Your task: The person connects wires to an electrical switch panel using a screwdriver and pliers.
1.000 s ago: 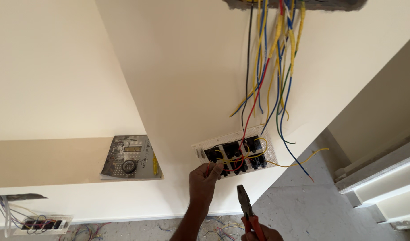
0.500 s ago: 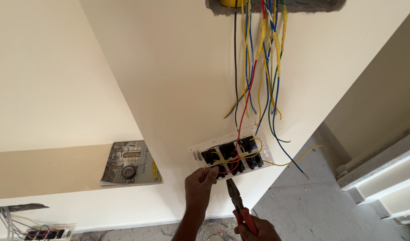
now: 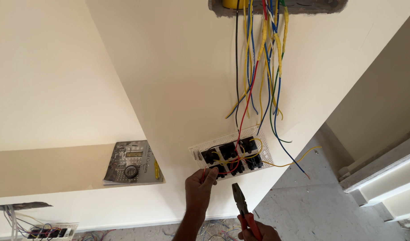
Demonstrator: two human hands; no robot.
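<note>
The white switch plate (image 3: pixel 231 154) hangs back-side out against the wall, dangling from the bundle of coloured wires (image 3: pixel 263 67) above; its long axis runs left to right, tilted slightly up to the right. It lies just above both hands. The left hand (image 3: pixel 200 185) is nearer, at the plate's lower left corner, pinching a red wire (image 3: pixel 223 172). The right hand (image 3: pixel 258 231), lower down, grips red-handled pliers (image 3: pixel 241 205) pointing up at the plate's underside, jaws barely parted and apart from it.

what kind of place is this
Likely a room under construction, mid electrical fit-out: loose coloured wires hang from an open wall box, a switch plate dangles unmounted, and wire scraps litter the bare concrete floor.
</note>
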